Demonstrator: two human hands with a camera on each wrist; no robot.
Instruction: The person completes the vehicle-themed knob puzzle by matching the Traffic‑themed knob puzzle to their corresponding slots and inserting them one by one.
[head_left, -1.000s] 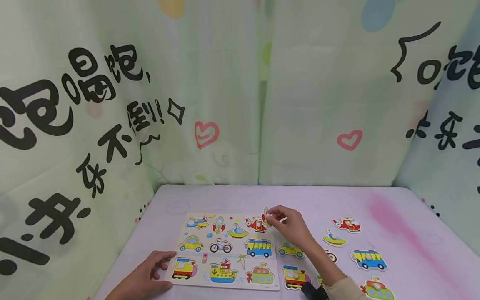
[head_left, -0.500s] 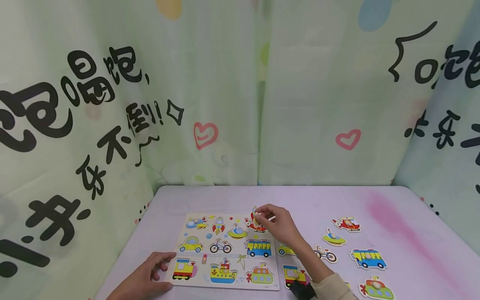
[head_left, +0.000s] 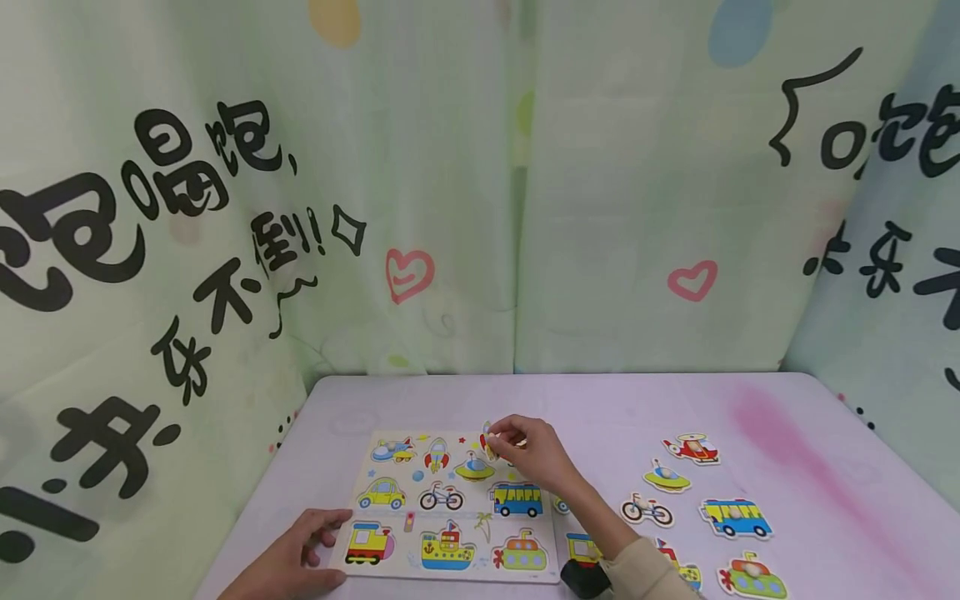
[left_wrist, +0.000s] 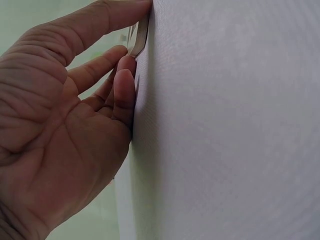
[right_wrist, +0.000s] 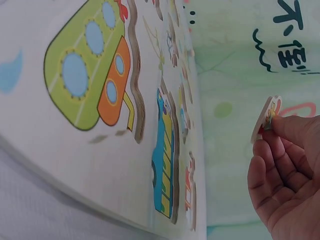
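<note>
A pale puzzle board (head_left: 405, 523) with printed vehicles lies on the table. My left hand (head_left: 292, 552) holds its left edge, thumb by the lower corner; in the left wrist view, the fingers (left_wrist: 125, 90) curl against the table beside the board's edge. Above the board's top right part, my right hand (head_left: 536, 454) pinches a small rocket puzzle piece (head_left: 485, 435) between thumb and fingers. In the right wrist view the piece (right_wrist: 265, 119) is tilted and clear of the board. The printed rocket (head_left: 437, 456) is just left of it. My right hand covers most of the printed helicopter.
Right of the board lie loose pieces: a helicopter (head_left: 693, 449), a flying saucer (head_left: 666, 477), a bicycle (head_left: 647, 509), a bus (head_left: 737, 518), a submarine (head_left: 753, 577). My right forearm partly covers a train (head_left: 582, 548), a ship (head_left: 686, 575) and a car. Printed curtains (head_left: 600, 208) hang behind.
My right hand has moved left with the rocket piece, from the board's top right corner past the helicopter picture. My left hand has stayed at the board's edge.
</note>
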